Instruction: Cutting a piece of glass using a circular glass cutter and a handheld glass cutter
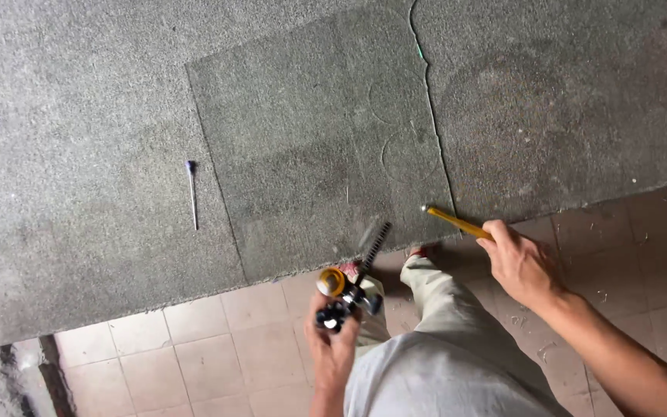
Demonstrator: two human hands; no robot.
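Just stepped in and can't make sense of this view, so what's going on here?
A person stands at the edge of a grey carpet laid over a tiled floor. Their left hand holds a small power tool with a yellow part and a blurred toothed blade. Their right hand grips a yellow-handled tool resting on the carpet. A long nail lies apart.

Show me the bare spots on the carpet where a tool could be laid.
Free: the grey carpet left of the thin pin, and the wide stretch right of the seam. Crowded: the near edge, where the left hand holds a tool and the right hand a yellow stick.
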